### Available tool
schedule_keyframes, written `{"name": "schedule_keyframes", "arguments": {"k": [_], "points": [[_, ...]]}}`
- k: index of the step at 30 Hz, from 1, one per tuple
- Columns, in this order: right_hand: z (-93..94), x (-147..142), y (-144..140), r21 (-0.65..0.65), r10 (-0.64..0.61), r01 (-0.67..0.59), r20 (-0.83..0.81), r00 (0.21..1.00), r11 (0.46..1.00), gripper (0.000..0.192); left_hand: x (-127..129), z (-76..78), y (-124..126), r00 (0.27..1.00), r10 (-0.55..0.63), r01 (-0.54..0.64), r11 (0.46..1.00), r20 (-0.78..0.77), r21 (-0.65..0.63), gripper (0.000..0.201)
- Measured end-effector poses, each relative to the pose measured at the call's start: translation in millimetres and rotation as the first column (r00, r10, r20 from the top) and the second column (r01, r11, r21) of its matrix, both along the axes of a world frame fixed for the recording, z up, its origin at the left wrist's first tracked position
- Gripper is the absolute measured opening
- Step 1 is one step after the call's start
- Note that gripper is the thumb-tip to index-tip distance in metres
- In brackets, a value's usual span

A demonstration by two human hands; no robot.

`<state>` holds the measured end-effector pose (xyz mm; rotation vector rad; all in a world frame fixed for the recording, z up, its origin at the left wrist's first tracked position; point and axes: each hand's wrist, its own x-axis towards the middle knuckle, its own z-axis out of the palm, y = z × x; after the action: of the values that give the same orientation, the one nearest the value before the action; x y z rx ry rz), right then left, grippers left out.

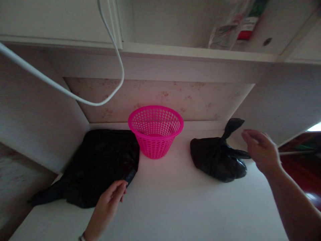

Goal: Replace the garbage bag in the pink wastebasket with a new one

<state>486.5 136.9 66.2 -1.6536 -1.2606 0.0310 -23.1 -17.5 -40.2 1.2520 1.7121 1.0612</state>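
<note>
1. Resting at lower left of the frame, the left hand (108,204) has its fingertips (122,187) loosely together, touching the edge of the flat black bag (100,164) and gripping nothing.
2. At right, the right hand (260,152) hangs with fingers apart, holding nothing, just beside the knotted black bag (218,159).
3. Between both bags stands the pink basket (155,132), upright on the white surface (175,207).
4. Risk, as I judge it: a sweeping forearm could tip the light basket.

We see the basket (155,131) on the table (175,201) against the wall; flat bag (100,164) left; tied bag (218,159) right.
</note>
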Motion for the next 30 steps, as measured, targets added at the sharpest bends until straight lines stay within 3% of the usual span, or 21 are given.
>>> {"name": "schedule_keyframes", "arguments": {"k": [5, 7, 10, 12, 15, 17, 19, 22, 24, 25, 28, 30], "points": [[-6.4, -46, -36, 0.170, -0.038, 0.039, -0.006, 0.999, 0.985, 0.017, -10, 8.2, -17, 0.973, 0.054, -0.025, 0.991, -0.224, 0.129, 0.035], [-13.6, -66, -47, 0.159, 0.042, -0.048, 0.044, 0.998, 0.986, 0.014, -15, 16.3, -24, 0.955, 0.072, -0.021, 0.984, -0.289, 0.175, 0.032], [-31.7, -97, -57, 0.031, 0.297, -0.296, -0.033, 0.954, 0.955, 0.018, -34, 32.7, -25, 0.930, 0.059, 0.000, 0.987, -0.363, 0.161, 0.035], [-46.4, -122, -60, -0.120, 0.514, -0.531, -0.144, 0.846, 0.839, 0.023, -54, 41.7, -18, 0.909, 0.051, 0.007, 0.990, -0.413, 0.140, 0.041], [-67.7, -167, -66, -0.310, 0.760, -0.795, -0.255, 0.598, 0.521, 0.027, -77, 43.6, -5, 0.877, -0.025, 0.080, 0.992, -0.479, 0.095, 0.053], [-80.5, -199, -72, -0.378, 0.823, -0.854, -0.306, 0.479, 0.357, 0.030, -77, 35.2, 2, 0.863, -0.175, 0.207, 0.978, -0.473, 0.017, 0.062], [-92.3, -226, -78, -0.425, 0.841, -0.874, -0.363, 0.402, 0.235, 0.030, -65, 21.5, 6, 0.851, -0.307, 0.309, 0.949, -0.425, -0.066, 0.064], [-108.8, -254, -83, -0.436, 0.825, -0.894, -0.464, 0.323, 0.105, 0.027, -37, 1.4, 5, 0.863, -0.339, 0.315, 0.941, -0.374, -0.126, 0.040], [-119.0, -264, -81, -0.399, 0.753, -0.914, -0.577, 0.317, 0.078, 0.026, -21, -7.0, 2, 0.863, -0.384, 0.357, 0.923, -0.327, -0.142, 0.031], [-123.7, -267, -78, -0.373, 0.681, -0.923, -0.652, 0.334, 0.095, 0.028, -16, -9.6, -1, 0.862, -0.409, 0.383, 0.913, -0.298, -0.142, 0.029], [-135.6, -278, -65, -0.329, 0.431, -0.920, -0.814, 0.390, 0.212, 0.043, -7, -14.6, -8, 0.885, -0.396, 0.379, 0.918, -0.245, -0.115, 0.026], [-142.0, -292, -56, -0.318, 0.337, -0.911, -0.854, 0.396, 0.263, 0.053, -6, -17.4, -11, 0.912, -0.340, 0.328, 0.940, -0.229, -0.091, 0.031]]}}
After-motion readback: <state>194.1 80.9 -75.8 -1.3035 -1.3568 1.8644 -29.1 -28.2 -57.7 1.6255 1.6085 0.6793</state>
